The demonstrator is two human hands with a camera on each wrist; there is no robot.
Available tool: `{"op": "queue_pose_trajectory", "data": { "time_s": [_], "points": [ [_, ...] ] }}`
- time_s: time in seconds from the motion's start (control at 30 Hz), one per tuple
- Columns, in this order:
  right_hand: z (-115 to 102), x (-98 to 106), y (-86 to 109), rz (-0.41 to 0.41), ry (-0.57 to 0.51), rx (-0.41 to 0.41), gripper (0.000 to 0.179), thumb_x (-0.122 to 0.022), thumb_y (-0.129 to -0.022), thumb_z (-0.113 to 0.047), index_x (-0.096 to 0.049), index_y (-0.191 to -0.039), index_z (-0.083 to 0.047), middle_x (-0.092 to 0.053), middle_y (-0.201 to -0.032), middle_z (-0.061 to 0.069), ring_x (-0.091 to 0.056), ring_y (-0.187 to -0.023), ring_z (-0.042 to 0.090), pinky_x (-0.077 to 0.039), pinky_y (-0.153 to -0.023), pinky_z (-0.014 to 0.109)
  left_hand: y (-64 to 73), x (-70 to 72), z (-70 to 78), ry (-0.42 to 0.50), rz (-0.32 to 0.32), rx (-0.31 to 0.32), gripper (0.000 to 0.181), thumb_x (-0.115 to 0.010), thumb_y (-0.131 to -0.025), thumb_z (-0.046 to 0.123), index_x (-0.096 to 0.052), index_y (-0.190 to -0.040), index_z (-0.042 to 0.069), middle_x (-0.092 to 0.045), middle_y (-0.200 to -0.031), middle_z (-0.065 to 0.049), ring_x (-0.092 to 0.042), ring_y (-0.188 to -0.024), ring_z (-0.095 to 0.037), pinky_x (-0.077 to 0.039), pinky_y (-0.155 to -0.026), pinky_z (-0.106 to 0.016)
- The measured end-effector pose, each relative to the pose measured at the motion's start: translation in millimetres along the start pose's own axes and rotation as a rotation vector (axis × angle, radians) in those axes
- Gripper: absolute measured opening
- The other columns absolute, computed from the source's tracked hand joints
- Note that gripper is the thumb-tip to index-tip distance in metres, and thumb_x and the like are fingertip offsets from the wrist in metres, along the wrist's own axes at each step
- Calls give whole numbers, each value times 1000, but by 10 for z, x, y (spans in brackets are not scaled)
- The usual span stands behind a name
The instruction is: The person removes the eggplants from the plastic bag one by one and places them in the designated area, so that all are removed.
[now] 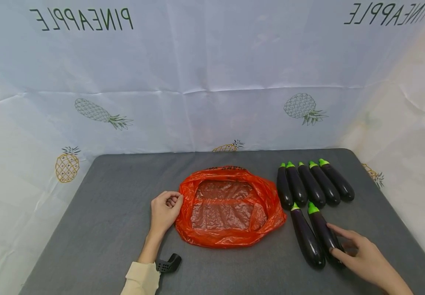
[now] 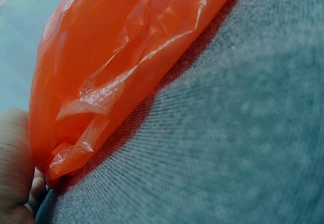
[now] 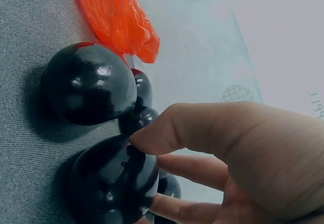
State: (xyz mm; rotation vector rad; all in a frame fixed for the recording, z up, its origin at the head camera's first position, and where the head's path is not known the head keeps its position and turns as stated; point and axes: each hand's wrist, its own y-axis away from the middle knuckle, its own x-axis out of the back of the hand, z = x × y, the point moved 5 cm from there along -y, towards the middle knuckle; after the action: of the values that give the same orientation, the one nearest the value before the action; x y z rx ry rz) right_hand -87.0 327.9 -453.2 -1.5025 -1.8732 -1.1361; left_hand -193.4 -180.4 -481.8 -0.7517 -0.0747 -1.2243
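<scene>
An orange-red plastic bag [image 1: 231, 239] lies with its mouth spread wide on the grey table. My left hand [image 1: 167, 209] pinches the left edge of its rim between thumb and curled fingers; the left wrist view shows the thumb [image 2: 15, 158] against the bag's crumpled edge [image 2: 76, 153]. On the right, my right hand [image 1: 358, 254] grips the lower part of a dark purple eggplant [image 1: 321, 227], thumb on one side and fingers on the other. That eggplant [image 3: 114, 181] rests on the table. Another eggplant [image 1: 306, 237] lies just left of it, its green cap towards the bag.
Behind these two, several more eggplants [image 1: 312, 184] lie side by side in a row, green caps pointing away. The leftmost is close to the bag's right edge. A white cloth [image 1: 197, 61] printed with pineapples hangs behind the grey table [image 1: 124, 184].
</scene>
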Motion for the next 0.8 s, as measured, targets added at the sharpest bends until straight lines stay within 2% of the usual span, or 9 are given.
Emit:
{"op": "queue_pose_trajectory", "data": {
  "time_s": [0.3,0.5,0.67,0.73,0.8],
  "points": [
    [-28,-5,-16,43,-3,52,68,-75,-91,-14,-45,-150,4,-50,-141,41,-68,-104,49,-61,-77,49,7,-12,-34,22,7,-4,4,-78,-84,2,-76,-81,4,-65,-68,-5,-54,-58,-3,-44,-54,-11],
    [-18,-13,-20,51,-13,54,70,-75,-92,-14,-43,-151,4,-49,-141,41,-66,-107,52,-61,-77,47,10,-3,-54,40,7,13,4,-78,-85,4,-76,-82,3,-66,-68,-6,-55,-59,-1,-45,-55,-10],
    [-34,-12,-16,66,-16,61,68,-75,-91,-12,-45,-150,4,-52,-137,40,-66,-106,53,-60,-77,52,22,4,-49,71,24,24,5,-80,-84,1,-77,-83,5,-67,-69,-5,-55,-60,-1,-45,-55,-10],
    [-64,-5,-2,101,-5,79,66,-76,-90,-11,-48,-148,4,-55,-134,39,-67,-104,52,-60,-77,53,29,7,-40,90,36,23,6,-80,-84,1,-77,-83,6,-68,-69,-6,-55,-60,-2,-44,-54,-10],
    [-121,11,24,171,10,107,62,-77,-89,-12,-53,-144,4,-59,-129,36,-68,-101,50,-60,-76,53,36,10,-32,106,51,24,5,-81,-84,2,-77,-84,5,-68,-70,-8,-55,-60,-4,-44,-54,-10]
  ]
}}
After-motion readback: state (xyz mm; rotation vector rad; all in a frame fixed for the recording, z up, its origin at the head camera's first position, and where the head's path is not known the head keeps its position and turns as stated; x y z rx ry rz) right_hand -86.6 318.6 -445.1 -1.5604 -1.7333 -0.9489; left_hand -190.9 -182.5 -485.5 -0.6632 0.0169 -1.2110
